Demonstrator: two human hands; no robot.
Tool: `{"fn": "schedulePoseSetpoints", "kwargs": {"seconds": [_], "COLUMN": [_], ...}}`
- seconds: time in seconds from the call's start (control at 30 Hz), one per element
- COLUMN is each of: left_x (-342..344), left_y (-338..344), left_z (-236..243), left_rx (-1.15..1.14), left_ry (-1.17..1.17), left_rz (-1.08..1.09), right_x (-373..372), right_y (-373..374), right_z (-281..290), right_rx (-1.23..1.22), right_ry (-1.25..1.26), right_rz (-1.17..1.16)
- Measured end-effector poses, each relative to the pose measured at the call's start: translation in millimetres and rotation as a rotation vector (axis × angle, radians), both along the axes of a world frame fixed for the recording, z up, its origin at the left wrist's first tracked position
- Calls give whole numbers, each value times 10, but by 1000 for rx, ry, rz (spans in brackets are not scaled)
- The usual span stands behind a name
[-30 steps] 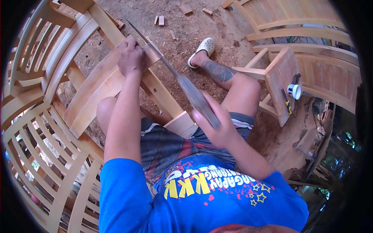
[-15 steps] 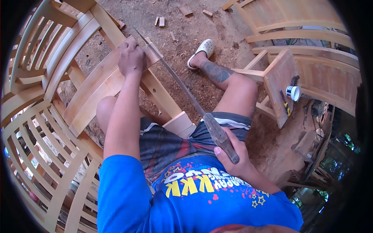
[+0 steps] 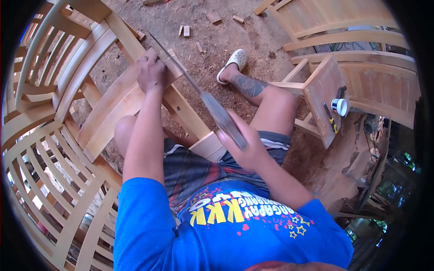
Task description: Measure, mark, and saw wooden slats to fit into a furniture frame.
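My left hand (image 3: 152, 73) grips the far end of a pale wooden board (image 3: 106, 108) lying at a slant across a wooden frame (image 3: 185, 114), fingers curled near its edge. A long, narrow-bladed saw (image 3: 184, 74) crosses that board just right of those fingers, its tip pointing up and left. Its handle, blurred by motion, is in my closed right hand (image 3: 238, 141), above my right thigh. Small wooden pieces (image 3: 205, 147) sit between my thighs at the frame's near end.
Slatted wooden furniture (image 3: 54, 185) crowds the left side. At the right are wooden panels (image 3: 370, 90) and a small stool (image 3: 316, 104) bearing a white tub (image 3: 340, 106) and yellow-handled tool (image 3: 333, 124). Wood offcuts (image 3: 213, 18) lie on the dirt floor (image 3: 190, 54) beyond my clog-shod foot (image 3: 235, 63).
A second ago the saw was similarly far forward; half a second ago it was pulled back toward my body. Now my right hand has pushed it up and left again. My left hand stays on the board.
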State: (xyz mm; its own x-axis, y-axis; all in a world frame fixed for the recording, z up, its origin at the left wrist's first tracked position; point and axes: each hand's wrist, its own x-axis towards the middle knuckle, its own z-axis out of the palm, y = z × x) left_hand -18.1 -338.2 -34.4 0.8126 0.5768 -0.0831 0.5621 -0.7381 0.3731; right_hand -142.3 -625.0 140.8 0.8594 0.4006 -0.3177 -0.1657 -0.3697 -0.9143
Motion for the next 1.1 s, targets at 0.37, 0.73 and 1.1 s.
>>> {"fn": "schedulePoseSetpoints", "kwargs": {"seconds": [0.37, 0.73, 1.1], "left_x": [76, 60, 103], "left_y": [-98, -92, -94], "left_z": [88, 172, 14], "left_rx": [-52, -24, -61], "left_ry": [-14, 24, -1], "left_rz": [-56, -15, -56], "right_x": [850, -533, 1123], "right_y": [684, -541, 885], "right_z": [-622, 656, -386], "right_rx": [91, -169, -188], "right_ry": [-78, 186, -36], "right_rz": [-24, 36, 86]}}
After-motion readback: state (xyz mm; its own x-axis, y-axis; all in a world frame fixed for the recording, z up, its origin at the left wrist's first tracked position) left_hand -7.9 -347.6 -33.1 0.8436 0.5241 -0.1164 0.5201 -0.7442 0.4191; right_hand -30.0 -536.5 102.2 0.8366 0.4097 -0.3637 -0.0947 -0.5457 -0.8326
